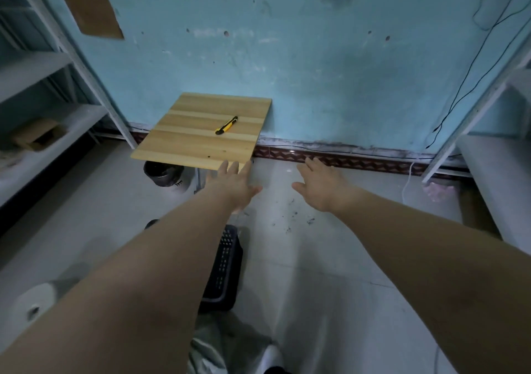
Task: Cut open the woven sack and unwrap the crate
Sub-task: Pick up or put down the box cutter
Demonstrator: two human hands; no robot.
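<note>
As we look down past our outstretched arms, a black crate (225, 270) sits on the floor under our left forearm, partly hidden by it. Farther out, our left hand (234, 185) and right hand (319, 185) hover apart, fingers straight, holding nothing. Beyond them, a yellow knife (227, 125) lies on the wooden table (186, 144) against the blue wall (316, 72).

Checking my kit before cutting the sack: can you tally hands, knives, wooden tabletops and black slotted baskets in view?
hands: 2, the left hand and the right hand, both open
utility knife: 1, lying on the tabletop
wooden tabletop: 1
black slotted basket: 1, on the floor
Total: 5
</note>
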